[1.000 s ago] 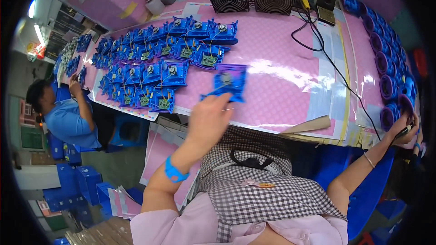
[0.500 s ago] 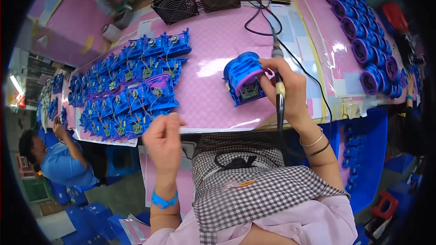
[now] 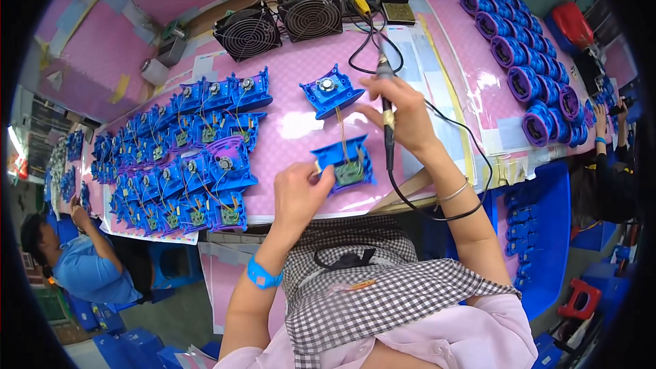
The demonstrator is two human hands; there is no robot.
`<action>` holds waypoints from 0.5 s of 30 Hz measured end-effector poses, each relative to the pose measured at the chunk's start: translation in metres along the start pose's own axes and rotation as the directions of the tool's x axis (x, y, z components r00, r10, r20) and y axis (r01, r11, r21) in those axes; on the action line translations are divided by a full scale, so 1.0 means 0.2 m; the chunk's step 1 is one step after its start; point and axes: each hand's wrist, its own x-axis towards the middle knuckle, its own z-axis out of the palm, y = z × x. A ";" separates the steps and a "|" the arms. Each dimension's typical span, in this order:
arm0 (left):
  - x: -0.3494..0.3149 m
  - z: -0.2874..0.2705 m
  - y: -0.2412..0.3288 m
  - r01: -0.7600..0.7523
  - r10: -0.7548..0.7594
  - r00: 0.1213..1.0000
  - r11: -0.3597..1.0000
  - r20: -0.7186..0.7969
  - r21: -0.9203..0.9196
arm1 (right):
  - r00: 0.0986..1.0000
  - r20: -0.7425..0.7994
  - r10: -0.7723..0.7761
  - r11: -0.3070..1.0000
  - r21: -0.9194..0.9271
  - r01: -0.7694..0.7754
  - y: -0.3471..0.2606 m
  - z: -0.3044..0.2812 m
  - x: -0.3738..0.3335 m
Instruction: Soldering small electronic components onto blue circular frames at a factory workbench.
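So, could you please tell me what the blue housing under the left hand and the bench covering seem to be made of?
The blue housing looks like moulded plastic: uniform saturated colour, crisp edges, slight sheen, with a green circuit board seated in it. The bench covering looks like a glossy pink rubber or vinyl mat, judging by its bright reflections, though that is uncertain.

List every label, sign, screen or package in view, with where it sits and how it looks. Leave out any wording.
Paper sheets: flat on the pink bench right of the soldering iron, rectangular, white with small coloured print.
Paper strip: behind the blue parts at the left, white.
Tape tabs: far-left panel, yellowish.
No screens or packages are visible.
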 end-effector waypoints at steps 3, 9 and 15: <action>-0.10 -0.04 -0.05 -0.196 0.204 0.956 0.979 -0.211 0.060 | 0.993 0.113 0.035 0.999 0.033 -0.039 0.02 0.06 0.00; -0.13 -0.04 -0.08 -0.145 0.154 0.957 0.988 -0.247 0.053 | 0.986 0.164 0.012 0.999 -0.051 -0.004 0.01 0.04 -0.05; -0.11 -0.07 0.00 -0.131 0.144 0.979 0.987 -0.145 0.096 | 0.989 0.145 0.032 0.990 0.131 -0.051 -0.20 -0.08 -0.27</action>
